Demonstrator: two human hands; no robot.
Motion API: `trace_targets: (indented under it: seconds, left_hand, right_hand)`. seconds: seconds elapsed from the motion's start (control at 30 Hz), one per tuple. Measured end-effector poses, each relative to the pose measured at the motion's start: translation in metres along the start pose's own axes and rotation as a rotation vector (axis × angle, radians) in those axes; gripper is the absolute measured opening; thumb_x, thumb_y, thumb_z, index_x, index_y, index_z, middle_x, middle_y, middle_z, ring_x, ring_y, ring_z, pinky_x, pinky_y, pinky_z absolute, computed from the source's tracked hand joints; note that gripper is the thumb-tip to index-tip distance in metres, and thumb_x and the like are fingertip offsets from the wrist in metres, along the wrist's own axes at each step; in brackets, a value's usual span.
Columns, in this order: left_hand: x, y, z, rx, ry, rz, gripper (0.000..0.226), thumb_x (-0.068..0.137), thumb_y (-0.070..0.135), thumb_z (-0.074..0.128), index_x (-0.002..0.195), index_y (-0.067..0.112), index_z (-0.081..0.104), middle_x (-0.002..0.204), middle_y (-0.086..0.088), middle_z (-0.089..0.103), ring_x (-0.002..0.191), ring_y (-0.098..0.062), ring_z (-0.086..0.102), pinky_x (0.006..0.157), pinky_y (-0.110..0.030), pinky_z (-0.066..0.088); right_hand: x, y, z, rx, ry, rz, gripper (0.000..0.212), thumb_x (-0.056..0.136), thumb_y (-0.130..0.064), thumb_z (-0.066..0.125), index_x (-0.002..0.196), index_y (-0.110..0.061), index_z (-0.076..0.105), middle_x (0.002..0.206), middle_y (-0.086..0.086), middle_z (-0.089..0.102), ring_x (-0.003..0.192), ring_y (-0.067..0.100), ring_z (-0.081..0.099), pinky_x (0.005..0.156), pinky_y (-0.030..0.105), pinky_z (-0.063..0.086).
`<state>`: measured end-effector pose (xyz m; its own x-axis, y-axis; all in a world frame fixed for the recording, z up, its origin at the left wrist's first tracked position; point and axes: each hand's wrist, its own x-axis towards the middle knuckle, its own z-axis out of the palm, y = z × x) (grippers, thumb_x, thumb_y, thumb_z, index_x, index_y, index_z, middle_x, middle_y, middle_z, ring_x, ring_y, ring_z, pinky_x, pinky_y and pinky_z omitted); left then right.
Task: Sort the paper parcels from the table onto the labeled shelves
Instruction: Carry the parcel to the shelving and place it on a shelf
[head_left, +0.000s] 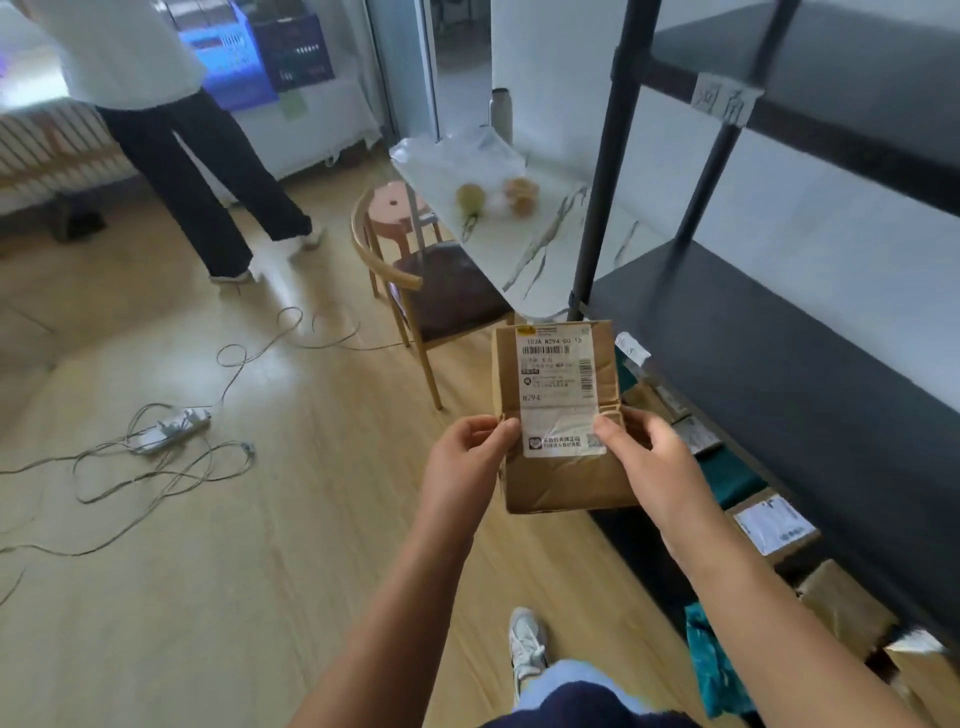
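Note:
I hold a brown paper parcel (561, 483) with a white shipping label upright in front of me, label facing me. My left hand (467, 457) pinches its left edge and my right hand (649, 457) grips its right edge. A dark metal shelf unit (779, 332) stands to the right, with a handwritten paper label (724, 101) taped to an upper rail. Other paper parcels (774, 525) lie on the lowest level beneath the dark shelf board.
A wooden chair (431, 291) and a white marble-patterned table (540, 228) with fruit stand ahead. Cables and a power strip (171, 428) lie on the wooden floor at left. Another person (197, 156) stands at the back left near blue crates.

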<state>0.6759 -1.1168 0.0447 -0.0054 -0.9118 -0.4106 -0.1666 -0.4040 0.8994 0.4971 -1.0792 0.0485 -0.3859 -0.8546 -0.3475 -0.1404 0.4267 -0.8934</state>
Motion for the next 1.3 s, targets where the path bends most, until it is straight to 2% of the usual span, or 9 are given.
trace_targets:
  seconds: [0.1, 0.23, 0.37, 0.5, 0.7, 0.83, 1.0, 1.13, 1.3]
  left_hand:
    - [0.036, 0.022, -0.003, 0.023, -0.029, 0.029, 0.036, 0.087, 0.040, 0.070, 0.114, 0.016, 0.069, 0.103, 0.001, 0.075, 0.091, -0.007, 0.069, 0.070, -0.021, 0.048]
    - [0.073, 0.041, -0.014, 0.017, -0.057, 0.034, 0.036, 0.088, 0.041, 0.069, 0.115, 0.016, 0.068, 0.103, 0.002, 0.075, 0.092, -0.007, 0.069, 0.068, -0.020, 0.047]
    - [0.114, 0.059, -0.027, 0.021, -0.111, 0.057, 0.035, 0.087, 0.042, 0.070, 0.113, 0.019, 0.069, 0.101, 0.003, 0.075, 0.093, -0.008, 0.069, 0.071, -0.022, 0.049]
    - [0.157, 0.090, -0.037, 0.105, -0.225, 0.133, 0.038, 0.085, 0.045, 0.070, 0.113, 0.020, 0.071, 0.099, 0.006, 0.076, 0.093, -0.008, 0.070, 0.073, -0.025, 0.051]
    - [0.196, 0.150, -0.053, 0.194, -0.461, 0.274, 0.030, 0.086, 0.042, 0.070, 0.110, 0.024, 0.071, 0.096, 0.009, 0.076, 0.086, 0.001, 0.069, 0.066, -0.014, 0.049]
    - [0.204, 0.187, -0.057, 0.144, -0.576, 0.299, 0.026, 0.085, 0.039, 0.072, 0.106, 0.024, 0.074, 0.094, 0.008, 0.078, 0.088, -0.005, 0.072, 0.074, -0.023, 0.055]
    - [0.191, 0.236, -0.042, 0.072, -0.720, 0.412, 0.028, 0.083, 0.044, 0.071, 0.106, 0.026, 0.073, 0.094, 0.009, 0.078, 0.090, -0.007, 0.072, 0.082, -0.032, 0.057]
    - [0.173, 0.281, -0.021, 0.003, -0.789, 0.527, 0.032, 0.086, 0.042, 0.069, 0.112, 0.023, 0.070, 0.098, 0.007, 0.077, 0.090, -0.006, 0.072, 0.076, -0.025, 0.057]
    - [0.159, 0.333, 0.017, -0.013, -0.791, 0.644, 0.032, 0.084, 0.042, 0.070, 0.103, 0.017, 0.068, 0.101, -0.001, 0.075, 0.096, -0.016, 0.069, 0.084, -0.032, 0.056]
  right_hand:
    - [0.033, -0.022, 0.008, 0.012, 0.016, -0.010, 0.033, 0.088, -0.049, 0.063, 0.114, -0.030, 0.059, 0.104, -0.008, 0.071, 0.092, 0.010, 0.069, 0.081, 0.035, 0.056]
    - [0.065, -0.053, 0.023, 0.011, 0.035, -0.027, 0.034, 0.089, -0.046, 0.063, 0.117, -0.027, 0.058, 0.100, -0.011, 0.069, 0.087, 0.004, 0.067, 0.065, 0.022, 0.051]
    - [0.085, -0.078, 0.042, 0.004, 0.106, -0.027, 0.027, 0.089, -0.047, 0.062, 0.109, -0.029, 0.057, 0.098, -0.014, 0.067, 0.088, 0.002, 0.063, 0.065, 0.021, 0.048]
    - [0.097, -0.098, 0.060, 0.079, 0.231, 0.006, 0.030, 0.090, -0.046, 0.060, 0.111, -0.026, 0.057, 0.100, -0.009, 0.068, 0.087, 0.003, 0.062, 0.063, 0.021, 0.045]
    - [0.087, -0.132, 0.085, 0.182, 0.464, -0.020, 0.018, 0.090, -0.047, 0.060, 0.101, -0.034, 0.056, 0.101, -0.013, 0.066, 0.087, -0.003, 0.059, 0.062, 0.018, 0.040]
    - [0.069, -0.158, 0.099, 0.179, 0.630, -0.077, 0.021, 0.085, -0.056, 0.059, 0.102, -0.044, 0.055, 0.112, -0.014, 0.062, 0.096, -0.006, 0.055, 0.069, 0.015, 0.040]
    - [0.044, -0.194, 0.082, 0.158, 0.782, -0.185, 0.054, 0.079, -0.065, 0.059, 0.125, -0.037, 0.058, 0.120, -0.012, 0.063, 0.107, 0.003, 0.059, 0.089, 0.027, 0.048]
    - [0.031, -0.231, 0.049, 0.189, 0.928, -0.314, 0.046, 0.083, -0.051, 0.064, 0.123, -0.030, 0.055, 0.112, -0.016, 0.064, 0.103, 0.000, 0.060, 0.082, 0.021, 0.048]
    - [0.038, -0.267, 0.000, 0.175, 1.008, -0.385, 0.035, 0.084, -0.047, 0.067, 0.110, -0.025, 0.058, 0.106, -0.011, 0.067, 0.100, 0.006, 0.063, 0.080, 0.023, 0.049]
